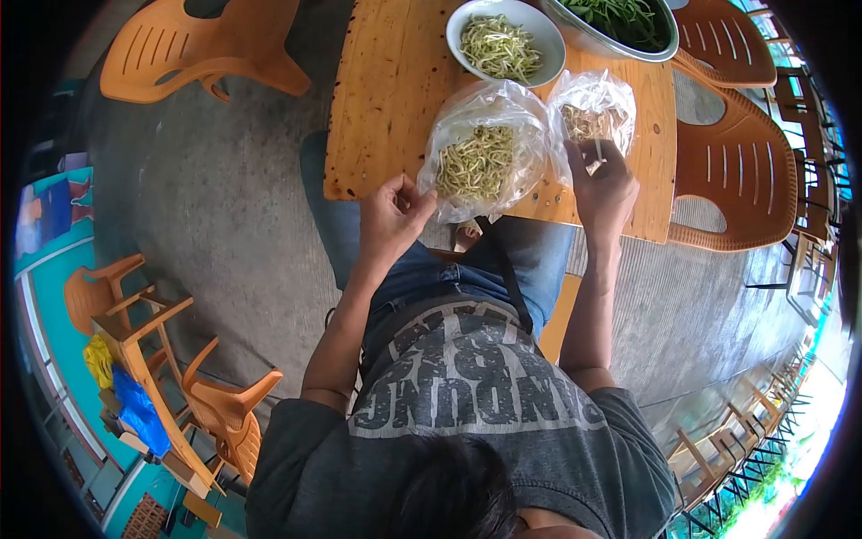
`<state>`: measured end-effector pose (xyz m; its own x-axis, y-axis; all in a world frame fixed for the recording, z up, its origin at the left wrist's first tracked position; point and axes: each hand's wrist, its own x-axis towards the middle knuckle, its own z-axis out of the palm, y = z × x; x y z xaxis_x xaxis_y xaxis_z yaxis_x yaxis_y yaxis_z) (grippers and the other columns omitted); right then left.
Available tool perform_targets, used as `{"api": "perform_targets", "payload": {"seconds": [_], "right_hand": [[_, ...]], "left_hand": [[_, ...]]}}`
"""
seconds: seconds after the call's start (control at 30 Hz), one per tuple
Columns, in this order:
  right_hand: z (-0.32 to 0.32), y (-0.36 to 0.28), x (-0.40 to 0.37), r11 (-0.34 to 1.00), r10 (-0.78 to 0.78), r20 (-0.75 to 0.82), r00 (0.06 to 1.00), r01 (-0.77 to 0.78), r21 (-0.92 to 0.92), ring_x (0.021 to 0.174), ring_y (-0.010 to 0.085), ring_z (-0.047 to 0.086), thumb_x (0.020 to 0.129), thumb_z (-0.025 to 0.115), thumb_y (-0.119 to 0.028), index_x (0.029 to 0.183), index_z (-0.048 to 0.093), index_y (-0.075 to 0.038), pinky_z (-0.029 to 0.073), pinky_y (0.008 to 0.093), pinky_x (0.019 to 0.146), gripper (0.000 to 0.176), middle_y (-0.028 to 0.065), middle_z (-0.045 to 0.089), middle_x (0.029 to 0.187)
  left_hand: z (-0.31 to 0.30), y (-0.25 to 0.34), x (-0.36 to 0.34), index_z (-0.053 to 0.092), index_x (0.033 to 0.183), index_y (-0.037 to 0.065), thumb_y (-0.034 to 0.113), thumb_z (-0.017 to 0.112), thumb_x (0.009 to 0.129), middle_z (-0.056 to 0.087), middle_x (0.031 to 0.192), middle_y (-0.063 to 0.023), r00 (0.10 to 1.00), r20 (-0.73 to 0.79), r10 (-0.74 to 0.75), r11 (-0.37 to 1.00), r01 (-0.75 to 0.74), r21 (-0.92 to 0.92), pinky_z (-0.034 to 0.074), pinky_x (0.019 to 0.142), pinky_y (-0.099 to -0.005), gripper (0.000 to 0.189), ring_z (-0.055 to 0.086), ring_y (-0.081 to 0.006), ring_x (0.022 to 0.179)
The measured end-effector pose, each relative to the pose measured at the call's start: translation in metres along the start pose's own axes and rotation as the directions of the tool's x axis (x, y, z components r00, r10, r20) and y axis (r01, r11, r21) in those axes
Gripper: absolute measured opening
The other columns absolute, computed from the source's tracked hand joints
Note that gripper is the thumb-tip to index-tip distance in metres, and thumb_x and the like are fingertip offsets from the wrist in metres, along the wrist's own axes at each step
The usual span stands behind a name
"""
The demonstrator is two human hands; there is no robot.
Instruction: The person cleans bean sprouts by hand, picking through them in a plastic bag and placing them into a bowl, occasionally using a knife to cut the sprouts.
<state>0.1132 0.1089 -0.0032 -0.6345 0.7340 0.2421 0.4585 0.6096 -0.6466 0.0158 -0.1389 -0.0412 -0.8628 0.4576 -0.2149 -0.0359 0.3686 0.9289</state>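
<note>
A clear plastic bag (525,180) lies opened on the wooden table in front of me, with a heap of yellowish bean sprouts (476,163) in it. At its left edge, my left hand (393,216) is closed, with thumb and fingertips pinching the plastic. My right hand (604,184) reaches over a smaller clear bag (620,90) that holds brownish scraps (585,123). Its fingers are pinched together, and a thin pale bean sprout shows at the fingertips. Behind the bags, a white bowl (456,56) contains paler, cleaner-looking sprouts (499,47).
A larger basin (620,52) of green leaves (620,18) stands at the table's (382,99) far right. Orange plastic chairs are at the right (736,180) and far left (202,49). More chairs and a wooden table (144,359) stand at lower left.
</note>
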Motion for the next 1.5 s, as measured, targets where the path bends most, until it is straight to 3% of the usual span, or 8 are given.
{"api": "perform_targets", "payload": {"seconds": [0.17,0.33,0.37,0.67,1.0,1.17,1.33,1.5], "right_hand": [[0.004,0.034,0.014,0.992,-0.103,-0.067,0.992,0.098,-0.077,0.064,0.0268,0.064,0.077,0.072,-0.016,0.090,0.068,0.000,0.048,0.0327,0.060,0.021,0.0131,0.066,0.087],[0.000,0.031,0.013,0.985,0.066,-0.004,0.998,-0.066,-0.162,0.061,0.0259,0.063,0.077,0.068,-0.012,0.093,0.069,-0.002,0.049,0.0332,0.059,0.019,0.0123,0.067,0.086],[0.003,0.036,0.012,0.994,-0.059,-0.062,0.996,0.053,-0.096,0.058,0.0231,0.062,0.076,0.068,-0.009,0.095,0.069,-0.002,0.048,0.0318,0.056,0.020,0.0117,0.068,0.086],[-0.005,0.032,0.005,0.998,0.016,-0.141,0.990,-0.008,0.054,0.049,0.0095,0.050,0.081,0.068,-0.012,0.096,0.069,-0.001,0.041,0.0250,0.048,0.018,0.0092,0.066,0.079],[-0.003,0.022,-0.004,0.927,0.123,-0.026,0.992,-0.106,0.360,0.048,0.0055,0.043,0.084,0.067,-0.013,0.100,0.069,-0.002,0.036,0.0215,0.046,0.019,0.0047,0.065,0.077],[0.001,0.008,-0.012,0.943,0.002,-0.018,1.000,0.004,0.331,0.053,0.0030,0.043,0.082,0.067,-0.009,0.101,0.070,-0.004,0.035,0.0211,0.049,0.019,-0.0001,0.064,0.080],[0.011,-0.008,-0.019,0.810,-0.018,0.276,0.961,-0.148,0.567,0.055,0.0040,0.041,0.081,0.068,-0.006,0.102,0.068,-0.003,0.034,0.0226,0.048,0.021,0.0004,0.065,0.080],[0.031,-0.026,-0.031,0.808,-0.050,0.455,0.889,-0.232,0.542,0.057,0.0059,0.044,0.077,0.074,-0.014,0.101,0.067,-0.002,0.040,0.0245,0.052,0.028,0.0015,0.063,0.079]], "left_hand": [[0.006,0.027,0.001,0.049,0.074,0.006,0.013,0.072,0.079,0.041,0.064,0.0053,0.916,-0.215,0.340,0.929,-0.291,0.230,0.030,0.051,-0.0200,0.024,0.036,-0.0030,0.057],[-0.001,0.048,0.013,0.060,0.080,0.005,0.010,0.072,0.075,0.049,0.066,-0.0023,0.949,0.024,0.315,0.888,-0.303,0.345,0.040,0.053,-0.0271,0.014,0.047,-0.0139,0.056],[-0.001,0.054,0.014,0.063,0.081,0.005,0.009,0.071,0.074,0.053,0.067,-0.0047,0.942,0.100,0.319,0.843,-0.331,0.425,0.044,0.054,-0.0301,0.012,0.053,-0.0178,0.056],[0.005,0.024,0.038,0.068,0.085,0.007,0.007,0.069,0.076,0.059,0.075,-0.0071,0.775,0.295,0.559,0.556,-0.614,0.560,0.047,0.059,-0.0360,0.009,0.061,-0.0257,0.066],[-0.010,0.065,0.040,0.067,0.082,0.004,0.013,0.072,0.079,0.045,0.059,-0.0035,0.875,0.283,0.393,0.747,-0.483,0.457,0.035,0.049,-0.0299,0.011,0.042,-0.0119,0.050],[0.000,0.059,0.044,0.067,0.084,0.000,0.015,0.070,0.082,0.051,0.063,-0.0042,0.892,0.223,0.392,0.819,-0.449,0.358,0.037,0.050,-0.0274,0.015,0.045,-0.0104,0.053],[0.011,0.057,0.043,0.065,0.084,-0.002,0.014,0.068,0.083,0.054,0.065,-0.0053,0.895,0.204,0.396,0.842,-0.443,0.308,0.038,0.051,-0.0265,0.017,0.047,-0.0101,0.056],[0.014,0.067,0.040,0.064,0.084,-0.002,0.013,0.066,0.085,0.055,0.066,-0.0050,0.910,0.195,0.365,0.875,-0.407,0.261,0.039,0.053,-0.0257,0.016,0.048,-0.0097,0.057]]}}
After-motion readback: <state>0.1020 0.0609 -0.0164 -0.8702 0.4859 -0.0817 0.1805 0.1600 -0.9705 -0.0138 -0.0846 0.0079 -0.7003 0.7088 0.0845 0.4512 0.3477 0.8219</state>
